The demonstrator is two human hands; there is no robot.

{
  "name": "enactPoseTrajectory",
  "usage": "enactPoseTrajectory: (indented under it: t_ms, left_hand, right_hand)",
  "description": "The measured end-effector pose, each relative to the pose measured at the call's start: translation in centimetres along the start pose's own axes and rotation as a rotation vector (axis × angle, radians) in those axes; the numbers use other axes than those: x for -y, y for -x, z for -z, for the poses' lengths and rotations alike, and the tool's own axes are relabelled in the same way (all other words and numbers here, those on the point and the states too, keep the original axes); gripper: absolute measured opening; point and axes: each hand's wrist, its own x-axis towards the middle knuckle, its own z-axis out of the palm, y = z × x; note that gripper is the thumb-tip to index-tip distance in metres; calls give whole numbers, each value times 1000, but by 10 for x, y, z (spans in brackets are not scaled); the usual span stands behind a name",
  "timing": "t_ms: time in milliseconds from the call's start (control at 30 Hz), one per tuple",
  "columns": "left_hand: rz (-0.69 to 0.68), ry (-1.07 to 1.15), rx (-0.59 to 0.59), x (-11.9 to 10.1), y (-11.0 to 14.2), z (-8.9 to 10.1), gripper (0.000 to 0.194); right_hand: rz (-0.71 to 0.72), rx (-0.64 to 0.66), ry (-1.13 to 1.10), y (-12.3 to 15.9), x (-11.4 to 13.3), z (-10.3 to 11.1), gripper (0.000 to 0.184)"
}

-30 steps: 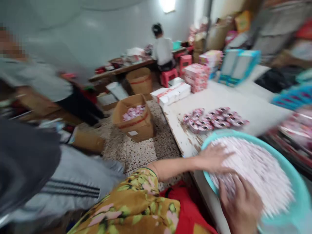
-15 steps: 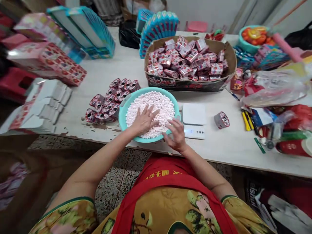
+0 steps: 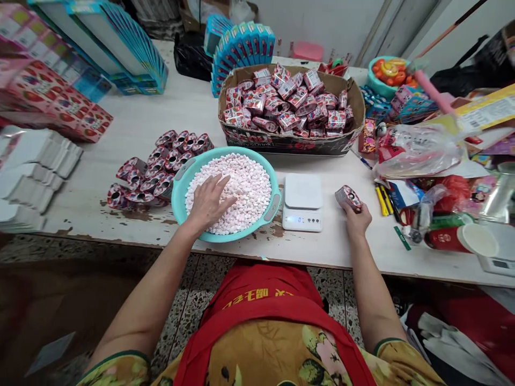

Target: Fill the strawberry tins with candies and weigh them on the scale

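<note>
My left hand [image 3: 211,202] lies with fingers spread on small pale pink candies [image 3: 245,185] that fill a turquoise basin [image 3: 225,237]. Out to the right, my right hand [image 3: 359,219] grips a small printed candy box [image 3: 349,197] with a round hole in its top. A white digital scale [image 3: 303,192] with a lit display sits between the basin and that hand, its plate bare. Left of the basin stands a cluster of similar printed boxes [image 3: 155,169] with dark holes facing up.
Behind the basin is a cardboard carton [image 3: 289,145] heaped with printed packs. Stacked flat white boxes [image 3: 34,177] and blue display boxes [image 3: 120,51] line the left. Plastic bags [image 3: 418,150], yellow-handled tools [image 3: 384,199] and a red paper cup [image 3: 462,237] crowd the right side.
My right hand has left the basin's rim and moved right, closing on the single printed box beside the scale. My left hand stays on the candies. The view has shifted right.
</note>
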Motion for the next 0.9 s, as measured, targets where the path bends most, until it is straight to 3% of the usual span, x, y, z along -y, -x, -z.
enactPoseTrajectory:
  t_ms: [167, 300, 433, 567, 733, 900]
  left_hand:
    - [48, 4, -137, -6, 27, -9, 56]
    - [101, 6, -163, -8, 25, -16, 54]
    - [107, 1, -148, -6, 23, -16, 51]
    - [112, 8, -138, -7, 25, -12, 51]
    - [123, 23, -117, -11, 25, -9, 57]
    - [148, 28, -97, -15, 25, -6, 60]
  right_hand:
    - [103, 127, -211, 2, 27, -24, 54]
    - [257, 339, -98, 15, 53, -60, 48]
    - [318, 412, 13, 22, 63, -81, 54]
    - [354, 405, -2, 21, 51, -62, 77]
    - [236, 334, -24, 25, 29, -21, 64]
    - [195, 303, 6, 27, 21, -11, 65]
